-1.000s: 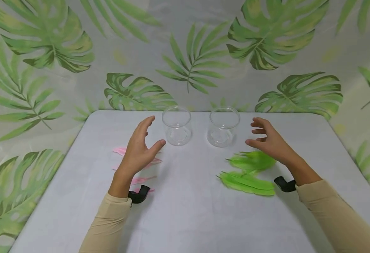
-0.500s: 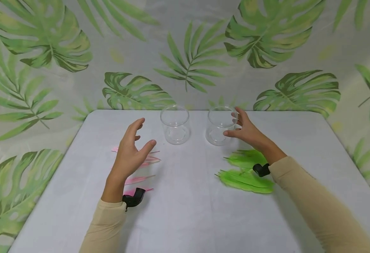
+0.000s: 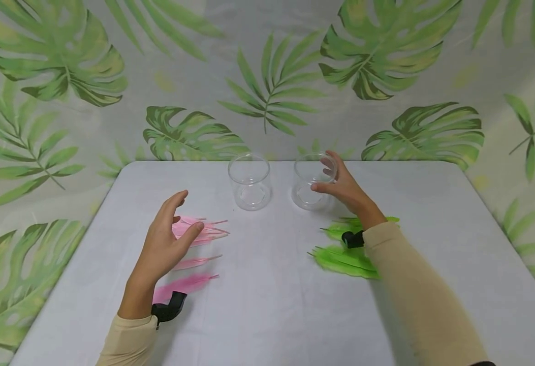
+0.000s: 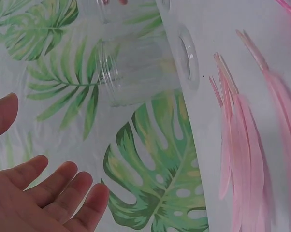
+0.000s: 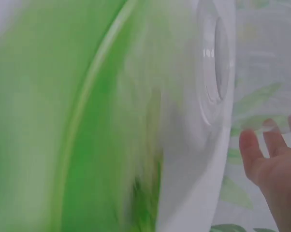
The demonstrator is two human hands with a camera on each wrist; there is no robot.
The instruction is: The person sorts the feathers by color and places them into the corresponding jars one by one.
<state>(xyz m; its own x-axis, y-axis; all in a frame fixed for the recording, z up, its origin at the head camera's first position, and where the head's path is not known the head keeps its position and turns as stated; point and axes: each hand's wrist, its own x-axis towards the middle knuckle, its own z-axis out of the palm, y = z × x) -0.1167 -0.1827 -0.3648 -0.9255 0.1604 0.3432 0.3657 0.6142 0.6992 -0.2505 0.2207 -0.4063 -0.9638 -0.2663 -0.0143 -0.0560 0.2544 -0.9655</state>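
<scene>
A white counter [image 3: 267, 315] stands before a backdrop printed with large green leaves [image 3: 386, 56]. Pink feathers [image 3: 198, 231] lie in a loose fan on its left side and green feathers [image 3: 340, 259] on its right, the latter partly covered by the right sleeve [image 3: 413, 300]. At the far edge stand two clear plastic cups, well apart from each other: the left cup [image 3: 249, 181] stands alone, with open counter between it and the pink feathers. The right cup [image 3: 310, 181] is upright, round, thin-walled and see-through, with nothing visible inside it. The right hand [image 3: 342, 185] has its thumb on the cup's near wall and its fingers curled about the far side, seen through the plastic. The left hand [image 3: 166, 239] hovers over the pink feathers, fingers loosely spread and relaxed, holding nothing. In the right wrist view the green feathers are a soft blur.
</scene>
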